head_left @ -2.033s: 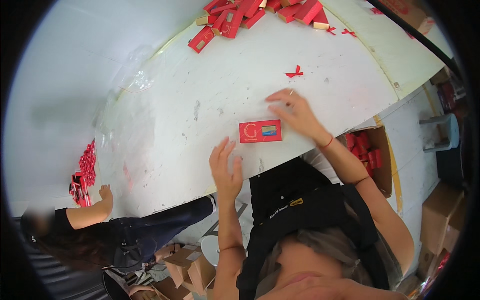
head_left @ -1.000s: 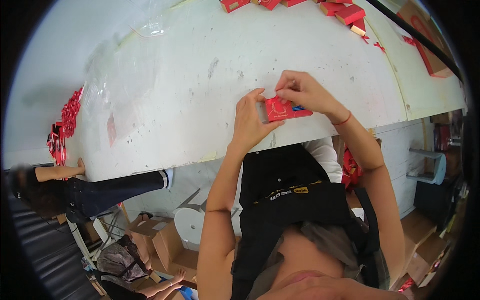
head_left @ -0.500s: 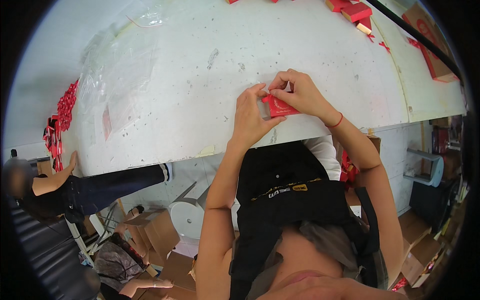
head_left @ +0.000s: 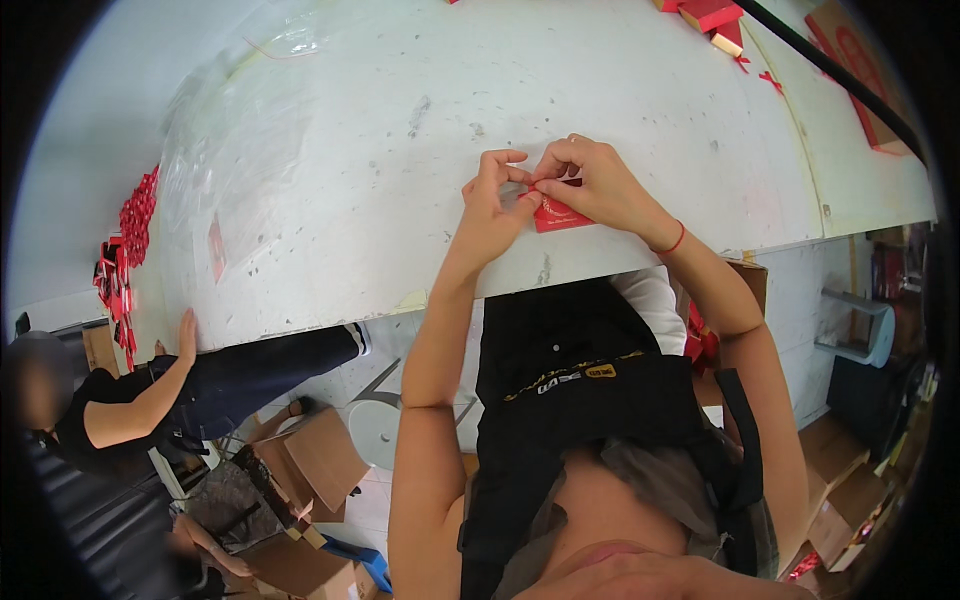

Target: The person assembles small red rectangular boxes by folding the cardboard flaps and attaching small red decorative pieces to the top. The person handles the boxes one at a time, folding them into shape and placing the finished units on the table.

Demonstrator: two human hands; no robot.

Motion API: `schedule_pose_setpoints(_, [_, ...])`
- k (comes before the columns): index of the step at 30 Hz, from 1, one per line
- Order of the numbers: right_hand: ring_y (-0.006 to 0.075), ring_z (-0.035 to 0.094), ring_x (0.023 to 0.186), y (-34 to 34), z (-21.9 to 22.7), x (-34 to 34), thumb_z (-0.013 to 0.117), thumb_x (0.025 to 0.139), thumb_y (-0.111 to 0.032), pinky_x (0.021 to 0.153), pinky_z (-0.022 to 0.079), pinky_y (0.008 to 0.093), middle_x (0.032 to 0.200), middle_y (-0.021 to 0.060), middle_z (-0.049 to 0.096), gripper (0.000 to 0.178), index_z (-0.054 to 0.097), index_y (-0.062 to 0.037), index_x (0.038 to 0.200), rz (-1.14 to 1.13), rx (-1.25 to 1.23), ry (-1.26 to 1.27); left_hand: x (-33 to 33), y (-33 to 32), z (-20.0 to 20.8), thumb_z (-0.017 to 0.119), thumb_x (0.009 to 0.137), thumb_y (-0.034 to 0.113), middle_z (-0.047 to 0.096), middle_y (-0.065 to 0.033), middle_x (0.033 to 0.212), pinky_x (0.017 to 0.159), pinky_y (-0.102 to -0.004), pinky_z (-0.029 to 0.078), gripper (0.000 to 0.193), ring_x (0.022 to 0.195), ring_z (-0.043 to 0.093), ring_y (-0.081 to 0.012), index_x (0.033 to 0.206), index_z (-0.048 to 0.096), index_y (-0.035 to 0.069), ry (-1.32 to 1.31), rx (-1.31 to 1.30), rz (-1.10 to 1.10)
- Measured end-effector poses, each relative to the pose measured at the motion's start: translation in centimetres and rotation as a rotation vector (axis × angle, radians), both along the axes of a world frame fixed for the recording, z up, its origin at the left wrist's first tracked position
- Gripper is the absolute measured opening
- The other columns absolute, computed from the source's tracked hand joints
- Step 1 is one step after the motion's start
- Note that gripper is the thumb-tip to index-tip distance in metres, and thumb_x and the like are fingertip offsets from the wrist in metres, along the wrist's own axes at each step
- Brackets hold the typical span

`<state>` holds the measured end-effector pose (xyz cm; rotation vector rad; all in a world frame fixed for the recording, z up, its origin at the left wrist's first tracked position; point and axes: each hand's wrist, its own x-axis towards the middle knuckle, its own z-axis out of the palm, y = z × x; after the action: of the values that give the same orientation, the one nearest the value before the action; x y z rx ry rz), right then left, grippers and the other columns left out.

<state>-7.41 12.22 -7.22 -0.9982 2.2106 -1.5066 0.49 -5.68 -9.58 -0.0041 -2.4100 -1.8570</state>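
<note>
A small flat red box (head_left: 563, 216) with pale printing lies on the white table in front of me. At its upper left corner a bit of red ribbon (head_left: 533, 186) shows between my fingertips. My right hand (head_left: 590, 180) pinches the ribbon with thumb and index finger, the rest of the hand resting over the box's top. My left hand (head_left: 490, 205) has its thumb and a finger closed in on the same ribbon from the left, with the other fingers curved above. My fingers partly hide the ribbon's shape.
The white table (head_left: 380, 200) bears clear plastic bags (head_left: 240, 130) at left. Red boxes (head_left: 712, 14) and small red bows (head_left: 770, 82) lie at far right, near a brown carton (head_left: 858, 80). Red packets (head_left: 115, 290) hang at the left edge, beside a person (head_left: 130, 400). Stools and cartons stand below.
My left thumb has left the box's lower edge and moved up to the ribbon, closing on it. My right hand keeps its pinch. The person at left has shifted.
</note>
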Motion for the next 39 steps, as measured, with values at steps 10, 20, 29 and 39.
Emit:
schedule_pose_setpoints(10, [0.0189, 0.062, 0.092, 1.8, 0.0, 0.2, 0.076, 0.08, -0.011, 0.078, 0.051, 0.0311, 0.097, 0.0069, 0.065, 0.033, 0.057, -0.005, 0.106, -0.088, -0.076, -0.034, -0.7, -0.4, 0.7, 0.067, 0.09, 0.009, 0.069, -0.0092, 0.091, 0.088, -0.034, 0.048, 0.029, 0.092, 0.063, -0.016, 0.115, 0.054, 0.002, -0.143, 0.029, -0.036])
schedule_pose_setpoints(20, [0.0334, 0.051, 0.117, 8.0, -2.9, 3.4, 0.084, 0.07, -0.016, 0.101, 0.04, 0.0418, 0.126, 0.0141, 0.055, 0.071, 0.054, -0.0088, 0.134, -0.077, 0.029, 0.303, -1.0, 0.5, 0.7, 0.074, 0.084, 0.008, 0.068, -0.0063, 0.088, 0.082, -0.0287, 0.047, 0.027, 0.085, 0.062, -0.0124, 0.107, 0.06, 0.002, -0.171, -0.074, -0.023])
schedule_pose_setpoints(29, [0.0346, 0.055, 0.111, 14.5, -1.2, 6.6, 0.08, 0.072, -0.011, 0.096, 0.045, 0.041, 0.116, 0.0157, 0.059, 0.061, 0.057, -0.005, 0.128, -0.307, 0.017, 0.239, -4.0, 6.3, 0.6, 0.075, 0.084, 0.009, 0.071, -0.0052, 0.08, 0.082, -0.0308, 0.05, 0.03, 0.082, 0.065, -0.0116, 0.11, 0.062, 0.002, -0.109, -0.05, -0.343])
schedule_pose_setpoints(39, [0.0344, 0.05, 0.123, 33.9, 2.7, 17.7, 0.085, 0.063, -0.018, 0.106, 0.04, 0.0398, 0.131, 0.0165, 0.053, 0.081, 0.052, -0.0041, 0.136, -0.857, 0.422, 0.054, -31.0, 22.5, 1.0, 0.076, 0.084, 0.03, 0.06, -0.017, 0.128, 0.103, -0.046, 0.041, 0.056, 0.123, 0.052, -0.0363, 0.128, 0.056, 0.002, 0.625, -0.373, -0.093])
